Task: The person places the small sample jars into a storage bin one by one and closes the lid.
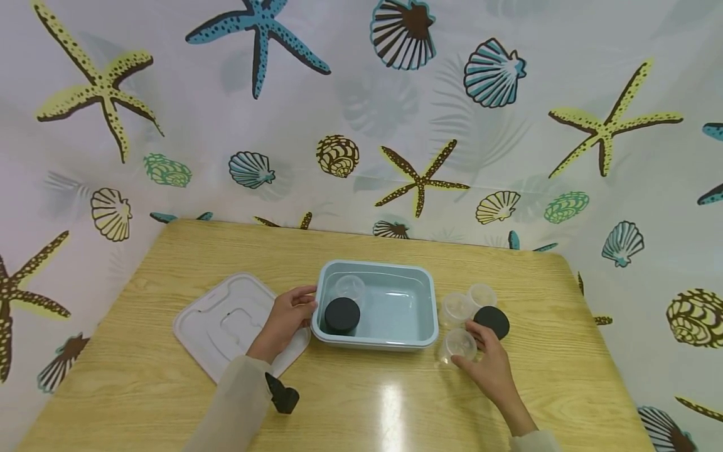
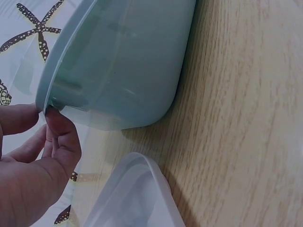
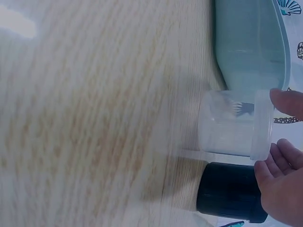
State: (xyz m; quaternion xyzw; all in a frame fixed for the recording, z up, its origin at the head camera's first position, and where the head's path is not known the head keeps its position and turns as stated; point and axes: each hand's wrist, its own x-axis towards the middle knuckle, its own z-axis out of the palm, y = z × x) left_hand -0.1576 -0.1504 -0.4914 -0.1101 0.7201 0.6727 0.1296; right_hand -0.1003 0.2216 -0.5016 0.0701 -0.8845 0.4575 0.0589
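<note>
A light blue plastic bin (image 1: 407, 342) stands in the middle of the table, holding a black-lidded jar (image 1: 342, 316) and a clear jar (image 1: 350, 287) at its left end. My left hand (image 1: 288, 319) pinches the bin's left rim between thumb and fingers, as the left wrist view shows closely. To the right of the bin, my right hand (image 1: 492, 371) holds a clear round jar (image 3: 227, 125) by its lid, thumb on one side and fingers on the other. Right beside those fingers is a black jar (image 3: 229, 190). Two more clear jars, one nearer (image 1: 457, 306) and one farther (image 1: 482, 295), stand behind.
A whitish bin lid (image 1: 217, 320) lies flat on the wooden table (image 1: 361, 402) left of the bin, partly under my left forearm. A patterned curtain (image 1: 361, 113) with starfish and shells hangs behind the table and along its sides.
</note>
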